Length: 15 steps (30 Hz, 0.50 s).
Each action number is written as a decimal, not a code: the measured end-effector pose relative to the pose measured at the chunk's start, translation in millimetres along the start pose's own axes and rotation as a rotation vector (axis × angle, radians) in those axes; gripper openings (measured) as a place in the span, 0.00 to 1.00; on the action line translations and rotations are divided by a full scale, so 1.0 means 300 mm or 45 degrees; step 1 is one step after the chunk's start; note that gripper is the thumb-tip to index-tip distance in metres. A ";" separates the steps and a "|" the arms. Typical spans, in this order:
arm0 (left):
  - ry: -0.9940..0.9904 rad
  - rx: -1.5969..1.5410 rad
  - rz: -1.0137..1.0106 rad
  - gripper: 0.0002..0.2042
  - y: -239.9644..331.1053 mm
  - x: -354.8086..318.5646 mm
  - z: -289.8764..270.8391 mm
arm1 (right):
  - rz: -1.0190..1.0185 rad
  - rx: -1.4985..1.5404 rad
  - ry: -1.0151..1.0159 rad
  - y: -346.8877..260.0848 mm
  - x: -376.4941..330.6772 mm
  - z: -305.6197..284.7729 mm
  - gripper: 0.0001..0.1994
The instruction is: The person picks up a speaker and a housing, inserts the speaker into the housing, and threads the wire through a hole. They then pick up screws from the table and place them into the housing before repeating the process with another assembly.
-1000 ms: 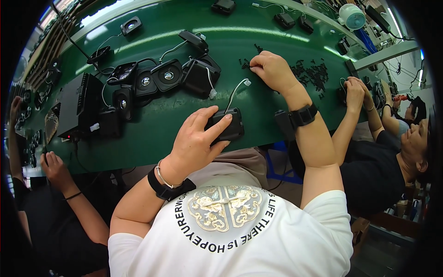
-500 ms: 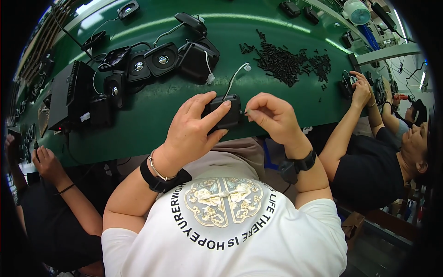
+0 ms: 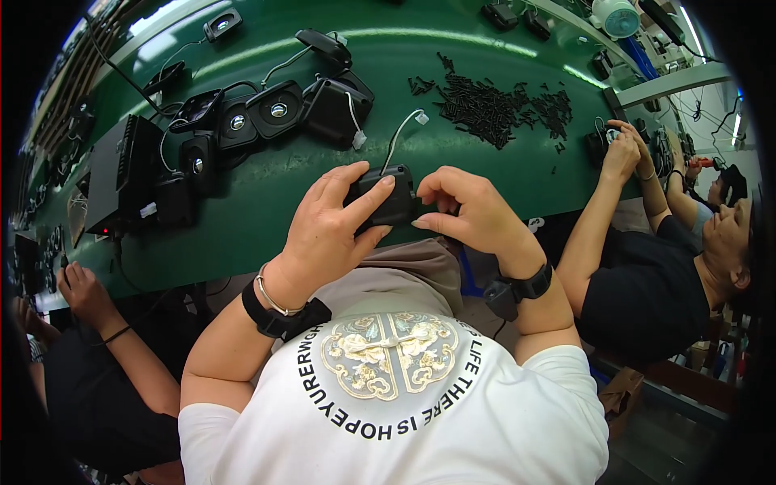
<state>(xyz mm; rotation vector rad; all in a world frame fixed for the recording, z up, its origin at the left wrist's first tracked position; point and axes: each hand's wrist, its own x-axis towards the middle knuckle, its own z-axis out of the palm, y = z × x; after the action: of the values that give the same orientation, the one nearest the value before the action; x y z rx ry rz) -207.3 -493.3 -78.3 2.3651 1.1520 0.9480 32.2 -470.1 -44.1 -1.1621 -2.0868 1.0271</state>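
Head view: since the frame of one second ago, the right hand (image 3: 477, 214) has moved from the loose black screws (image 3: 485, 113) to the right edge of the black speaker enclosure (image 3: 396, 204). Since the half-second frame, its thumb and index finger have parted.

The speaker enclosure is at the near side of the green table (image 3: 242, 202), between the two hands. The left hand (image 3: 323, 222) holds it, fingers over the top and thumb along the near side. A grey cable (image 3: 391, 148) rises from the enclosure and ends in a white connector (image 3: 421, 118).

The right hand is moderately wide, thumb and index finger apart. Whether a small part sits at the fingertips cannot be told, nor whether they touch the enclosure.

The step in hand appears to be fingertip work at the enclosure's right edge. The next move calls for a firm left grip, the right fingertips lined up with that edge, and the cable kept clear. The screws lie within reach, beyond the enclosure and to its right.
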 end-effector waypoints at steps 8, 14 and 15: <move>-0.005 0.008 0.015 0.30 0.022 0.019 -0.016 | -0.089 -0.710 0.437 0.167 0.180 -0.140 0.04; 0.003 -0.001 0.013 0.30 0.017 0.020 -0.020 | -0.145 -0.886 0.448 0.209 0.204 -0.113 0.05; 0.003 0.005 0.012 0.30 0.012 0.017 -0.021 | -0.178 -0.941 0.440 0.200 0.212 -0.106 0.05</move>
<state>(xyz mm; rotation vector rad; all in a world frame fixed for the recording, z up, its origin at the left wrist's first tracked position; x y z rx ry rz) -207.4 -491.4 -69.6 2.3755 1.1457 0.9522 52.5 -383.2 -69.8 -1.3692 -2.2621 -0.0531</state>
